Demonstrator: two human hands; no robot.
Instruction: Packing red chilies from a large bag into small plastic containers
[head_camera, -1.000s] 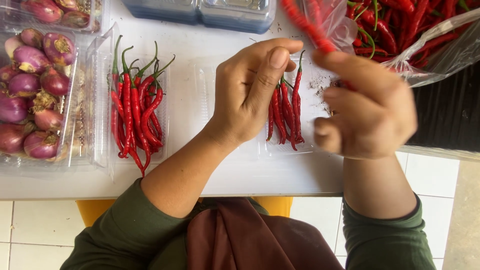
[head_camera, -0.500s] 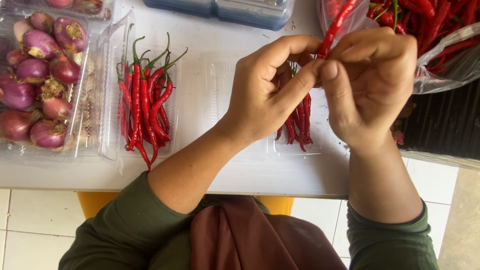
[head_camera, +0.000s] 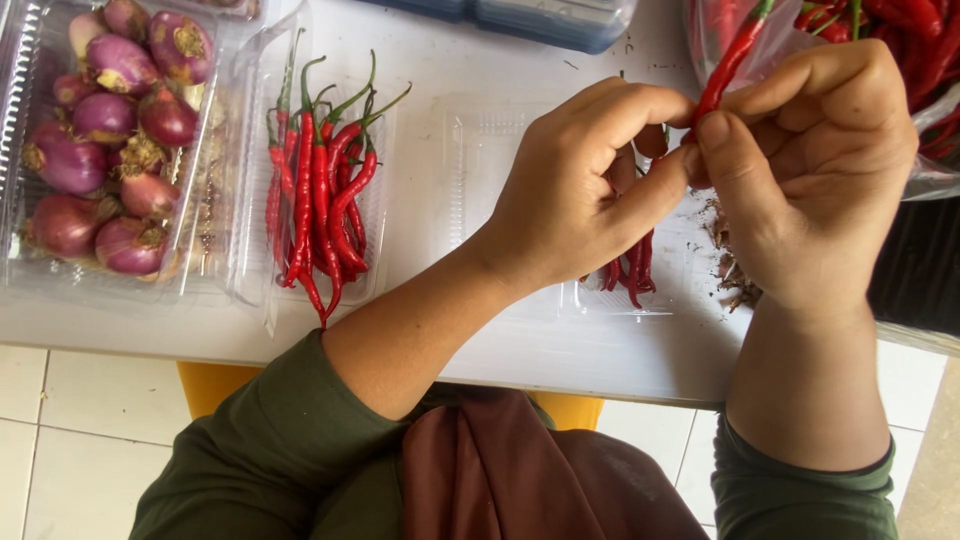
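Note:
My left hand (head_camera: 590, 190) and my right hand (head_camera: 810, 170) meet above a clear plastic tray (head_camera: 500, 200). Both pinch one long red chili (head_camera: 728, 65) between thumb and fingers; it points up and to the right. Under my left hand, a few red chilies (head_camera: 632, 270) lie in that tray, mostly hidden by the hand. To the left, a second clear tray (head_camera: 255, 250) holds a bunch of red chilies with green stems (head_camera: 320, 190).
A clear container of purple shallots (head_camera: 110, 150) stands at far left. A plastic bag of red chilies (head_camera: 900, 40) lies at top right. A blue-lidded box (head_camera: 530, 15) sits at the back. Plant scraps (head_camera: 735, 270) lie on the white table (head_camera: 560, 350).
My hands came together: the right hand brought the chili in from the right, and the left hand rose off the tray and took hold of it too.

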